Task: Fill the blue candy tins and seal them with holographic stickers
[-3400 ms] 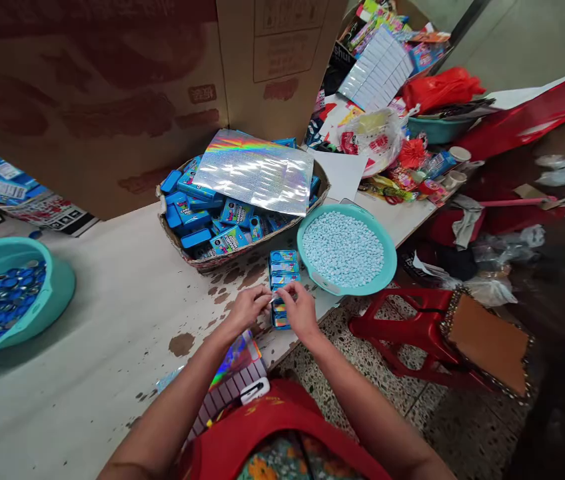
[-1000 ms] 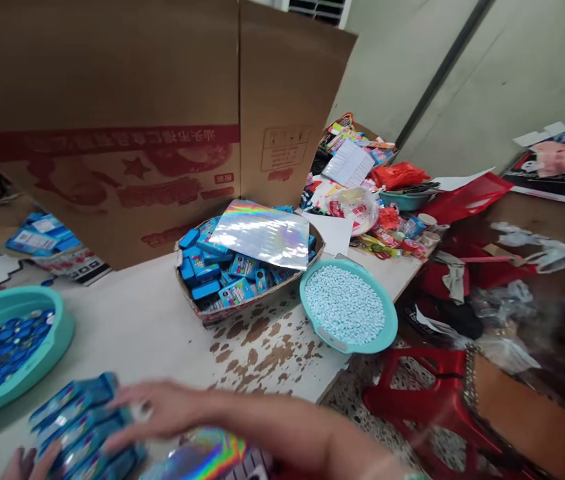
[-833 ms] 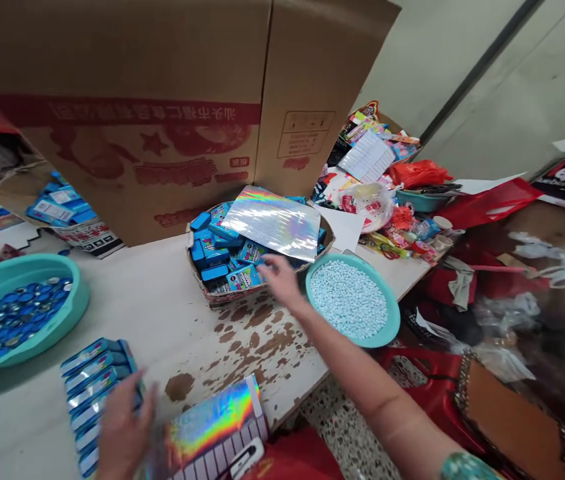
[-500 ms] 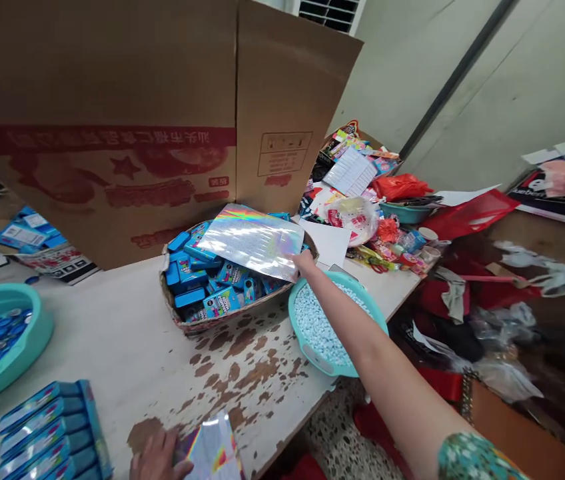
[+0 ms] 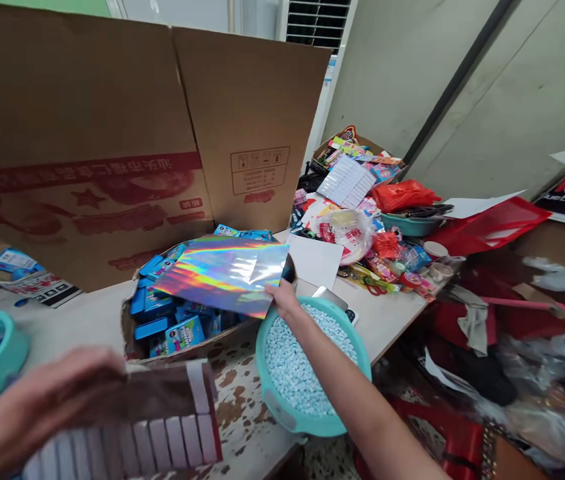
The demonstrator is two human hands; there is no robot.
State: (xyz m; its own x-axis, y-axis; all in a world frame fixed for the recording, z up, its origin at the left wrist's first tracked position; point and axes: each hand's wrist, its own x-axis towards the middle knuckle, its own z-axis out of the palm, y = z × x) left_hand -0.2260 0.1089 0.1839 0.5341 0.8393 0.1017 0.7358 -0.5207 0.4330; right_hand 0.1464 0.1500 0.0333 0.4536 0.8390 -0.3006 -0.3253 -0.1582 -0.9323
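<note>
My right hand [image 5: 285, 300] pinches the lower right corner of a shiny holographic sheet [image 5: 227, 270], which catches rainbow light. The sheet lies tilted over an open carton [image 5: 130, 333] full of small blue printed boxes [image 5: 185, 337] and hides part of them. At the lower left, my left hand [image 5: 67, 387] is smeared by motion. Its fingers close over the top of a sheet with a row of pale rectangles [image 5: 162, 440], held up above the table; its exact kind is blurred. Below my right forearm stands a turquoise basin [image 5: 267, 397] of pale blue pellets [image 5: 295, 373].
Behind the carton rises a large cardboard box [image 5: 257, 100]. Another turquoise basin [image 5: 17, 347] with blue round pieces stands at the left. A phone [image 5: 330, 297], a white sheet [image 5: 315, 260] and piled packets [image 5: 382, 253] lie to the right. Bags clutter the floor side.
My left hand has risen from the tabletop with a sheet in it. My right hand still grips the holographic sheet, whose sheen has turned more colourful. The view has shifted right.
</note>
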